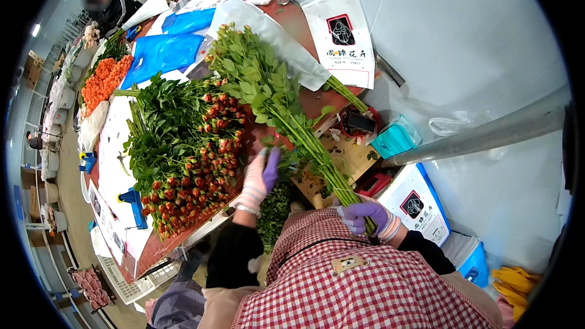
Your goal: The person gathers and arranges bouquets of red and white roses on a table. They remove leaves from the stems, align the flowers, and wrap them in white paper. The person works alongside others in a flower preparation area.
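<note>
My right hand (367,218), in a purple and striped glove, grips the lower ends of long green leafy stems (317,158) that run up and away to small greenish buds at the top. My left hand (261,180), gloved alike, is left of those stems, fingers loosely extended beside some small leaves, with nothing visible held. Left of it, a large pile of orange-red budded roses (216,128) with dark foliage lies on the red-brown table (318,105). Behind the stems, a white wrapped bundle (262,39) lies with its stalks sticking out.
A metal pipe (475,137), wooden board (335,152), red container (353,131) and teal bag (393,140) are at right. Blue packs (155,55), orange flowers (106,79) and tape dispensers (131,210) are at left. A seated person (113,9) is at upper left.
</note>
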The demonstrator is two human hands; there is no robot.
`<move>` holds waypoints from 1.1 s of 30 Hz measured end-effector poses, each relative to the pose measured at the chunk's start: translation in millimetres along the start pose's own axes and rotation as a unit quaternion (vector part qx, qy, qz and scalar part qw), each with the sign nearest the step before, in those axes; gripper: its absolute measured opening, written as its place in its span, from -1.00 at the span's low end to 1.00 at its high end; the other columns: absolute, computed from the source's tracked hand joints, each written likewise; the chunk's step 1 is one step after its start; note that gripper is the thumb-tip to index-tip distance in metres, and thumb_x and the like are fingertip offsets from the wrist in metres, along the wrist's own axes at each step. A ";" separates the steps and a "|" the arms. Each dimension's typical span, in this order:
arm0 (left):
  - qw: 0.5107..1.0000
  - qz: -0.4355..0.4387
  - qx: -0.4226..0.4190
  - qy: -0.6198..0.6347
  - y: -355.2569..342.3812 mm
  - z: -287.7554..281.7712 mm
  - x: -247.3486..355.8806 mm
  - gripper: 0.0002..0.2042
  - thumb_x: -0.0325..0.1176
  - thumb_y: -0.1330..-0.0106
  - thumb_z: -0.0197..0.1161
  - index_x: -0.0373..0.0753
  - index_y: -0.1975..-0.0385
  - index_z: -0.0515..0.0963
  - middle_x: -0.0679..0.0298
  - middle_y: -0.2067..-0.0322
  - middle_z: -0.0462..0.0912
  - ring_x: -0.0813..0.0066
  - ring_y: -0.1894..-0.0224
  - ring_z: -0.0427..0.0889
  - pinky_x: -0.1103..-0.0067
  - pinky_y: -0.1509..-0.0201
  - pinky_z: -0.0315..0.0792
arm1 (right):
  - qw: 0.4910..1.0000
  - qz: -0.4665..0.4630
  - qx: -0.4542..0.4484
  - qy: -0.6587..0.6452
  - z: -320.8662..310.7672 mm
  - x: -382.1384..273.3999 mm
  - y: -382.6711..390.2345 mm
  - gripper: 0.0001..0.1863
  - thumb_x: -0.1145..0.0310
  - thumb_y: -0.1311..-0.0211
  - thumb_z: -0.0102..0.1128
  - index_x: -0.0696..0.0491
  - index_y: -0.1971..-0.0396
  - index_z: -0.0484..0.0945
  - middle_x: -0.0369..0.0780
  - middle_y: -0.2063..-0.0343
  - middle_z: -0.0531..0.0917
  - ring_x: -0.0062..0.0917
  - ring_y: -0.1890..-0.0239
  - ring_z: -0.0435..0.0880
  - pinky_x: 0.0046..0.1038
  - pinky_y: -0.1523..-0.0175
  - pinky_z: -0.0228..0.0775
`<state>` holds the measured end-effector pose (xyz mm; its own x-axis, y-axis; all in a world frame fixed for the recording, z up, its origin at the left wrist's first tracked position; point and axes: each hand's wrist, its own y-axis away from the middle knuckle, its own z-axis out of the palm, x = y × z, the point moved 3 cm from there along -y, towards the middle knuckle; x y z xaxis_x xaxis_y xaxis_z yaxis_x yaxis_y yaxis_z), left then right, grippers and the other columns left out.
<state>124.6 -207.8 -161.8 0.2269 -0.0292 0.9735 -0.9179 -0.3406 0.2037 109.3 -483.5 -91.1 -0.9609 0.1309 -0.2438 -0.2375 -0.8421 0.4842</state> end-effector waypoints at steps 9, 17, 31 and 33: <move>0.957 0.021 -0.286 -0.040 41.1 64.6 56.2 -0.84 -0.38 -0.30 0.08 -0.32 0.26 0.53 0.39 0.53 0.53 0.67 0.50 0.40 0.62 0.43 0.35 | 0.993 -0.027 -0.001 -0.113 -14.0 13.3 -5.8 -0.73 0.47 -0.26 -0.05 0.13 0.04 0.31 -0.40 0.62 0.28 -0.79 0.76 0.13 -0.69 0.65 -0.06; 0.666 -0.027 -0.326 -0.670 77.1 -39.2 26.2 -0.59 -0.32 -0.19 0.24 -0.31 -0.03 0.41 0.07 0.25 0.63 0.39 0.29 0.58 0.52 0.12 0.47 | 0.999 0.002 0.037 -0.016 -18.8 9.8 -15.2 -0.70 0.39 -0.23 0.03 0.11 0.06 0.31 -0.37 0.60 0.36 -0.74 0.69 0.32 -0.68 0.63 0.13; 0.896 0.040 -0.036 -0.440 14.5 74.6 -29.9 -0.79 -0.27 -0.15 0.16 -0.32 0.45 0.54 0.09 0.67 0.54 0.22 0.64 0.53 0.44 0.59 0.43 | 0.688 -0.099 0.341 0.632 -56.2 35.4 -37.9 -0.34 0.09 0.02 0.30 0.18 -0.02 0.34 -0.07 0.33 0.61 -0.43 0.37 0.59 -0.43 0.21 0.43; 0.869 -0.050 -0.064 -0.488 23.5 74.4 6.1 -0.82 -0.32 -0.12 0.19 -0.30 0.38 0.55 0.05 0.60 0.57 0.18 0.56 0.58 0.41 0.54 0.43 | 0.789 -0.058 0.303 0.531 -59.5 33.5 -40.4 -0.43 0.17 -0.03 0.29 0.18 0.01 0.38 -0.18 0.35 0.61 -0.51 0.34 0.57 -0.47 0.18 0.41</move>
<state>128.6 -285.9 -158.9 0.4179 -0.8103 0.4108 -0.8923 -0.2811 0.3533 95.1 -476.2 -168.9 -0.3431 -0.5951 -0.7267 -0.6492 -0.4089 0.6414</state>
